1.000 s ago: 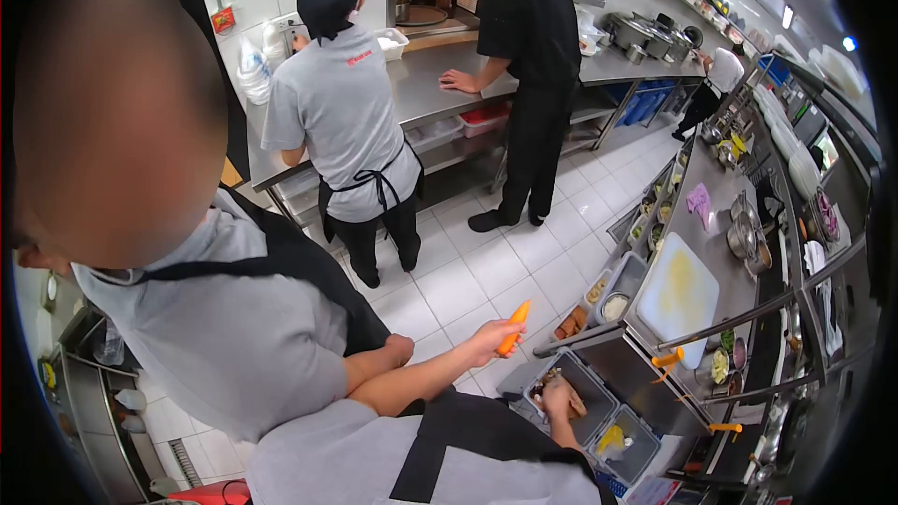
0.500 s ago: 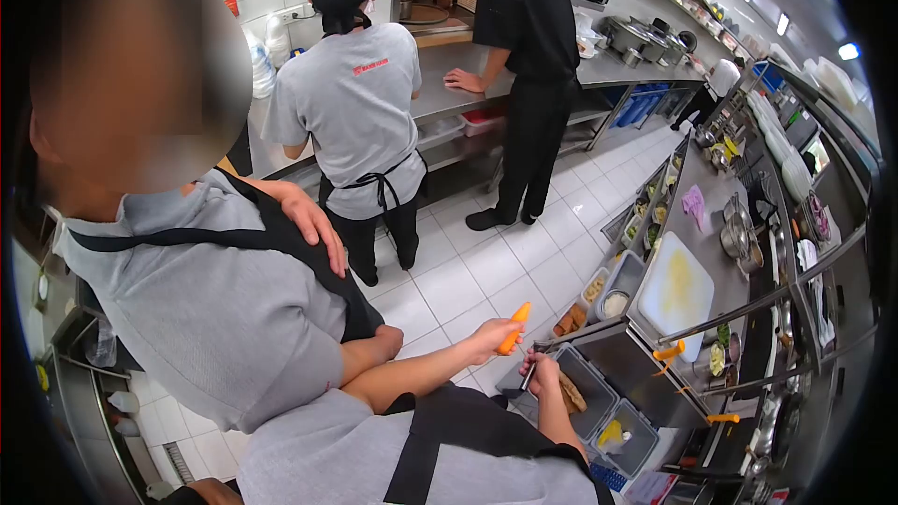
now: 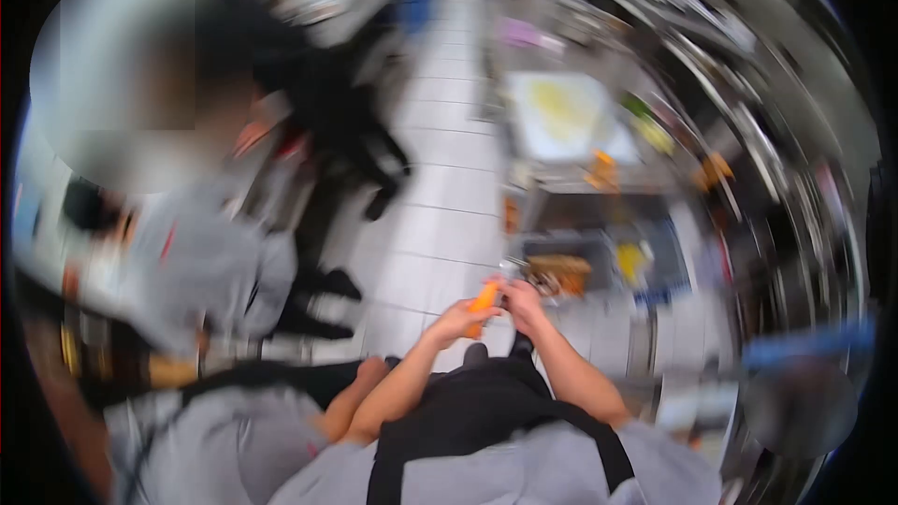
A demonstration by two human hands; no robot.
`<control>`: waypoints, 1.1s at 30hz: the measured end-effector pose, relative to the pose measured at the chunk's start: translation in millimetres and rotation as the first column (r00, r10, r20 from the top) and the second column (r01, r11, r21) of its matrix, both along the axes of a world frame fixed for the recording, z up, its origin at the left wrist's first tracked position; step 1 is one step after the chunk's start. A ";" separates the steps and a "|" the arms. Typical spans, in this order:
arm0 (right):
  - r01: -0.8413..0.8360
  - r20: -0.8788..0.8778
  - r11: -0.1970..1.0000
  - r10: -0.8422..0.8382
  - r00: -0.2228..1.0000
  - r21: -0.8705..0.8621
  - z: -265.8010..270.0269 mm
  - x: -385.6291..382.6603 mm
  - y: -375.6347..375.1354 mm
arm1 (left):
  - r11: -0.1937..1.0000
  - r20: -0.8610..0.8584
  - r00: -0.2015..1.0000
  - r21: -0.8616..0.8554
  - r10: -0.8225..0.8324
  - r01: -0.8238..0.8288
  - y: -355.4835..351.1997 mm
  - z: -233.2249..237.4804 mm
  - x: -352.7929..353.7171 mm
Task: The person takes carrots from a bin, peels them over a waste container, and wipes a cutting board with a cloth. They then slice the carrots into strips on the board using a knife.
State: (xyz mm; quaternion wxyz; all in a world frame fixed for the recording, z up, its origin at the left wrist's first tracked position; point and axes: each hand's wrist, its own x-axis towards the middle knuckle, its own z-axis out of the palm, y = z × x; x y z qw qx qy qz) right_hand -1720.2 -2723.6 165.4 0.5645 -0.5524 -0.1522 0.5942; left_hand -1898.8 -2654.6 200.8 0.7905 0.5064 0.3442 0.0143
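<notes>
My left hand [image 3: 456,320] is closed round an orange carrot [image 3: 483,307] in front of my apron. Right beside it, my right hand [image 3: 524,304] is closed on a slim tool with a shiny metal end [image 3: 510,267], which looks like a peeler. Motion blur hides its exact shape and whether it touches the carrot. Beyond my hands is a grey bin with a brown item [image 3: 559,273] inside, and to its right lies something yellow [image 3: 633,264] in another bin.
A white cutting board [image 3: 561,117] with a yellow stain lies on the counter ahead. Orange pieces [image 3: 601,171] are at its near edge. Co-workers stand at left, one in a grey shirt [image 3: 210,262] and one in black. A tiled floor aisle [image 3: 440,196] runs ahead.
My view has swung to the right and down, blurring the scene. My hands have come closer together, with the carrot now beside my right hand. Both keep their hold.
</notes>
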 end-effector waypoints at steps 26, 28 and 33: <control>0.917 0.919 -0.378 -0.303 -0.253 0.128 53.3 -69.5 -710.5 | -0.296 -0.262 -0.144 0.898 -0.954 0.326 -458.7 99.4 235.8; 0.814 0.947 -0.572 0.199 0.251 -0.096 43.6 -91.2 -733.8 | -0.373 -0.328 -0.185 0.870 -0.926 0.323 -509.2 87.8 238.2; 0.884 0.965 -0.456 0.174 0.198 -0.100 15.5 -110.9 -753.2 | -0.526 -0.462 -0.266 0.807 -0.846 0.271 -570.4 59.3 240.6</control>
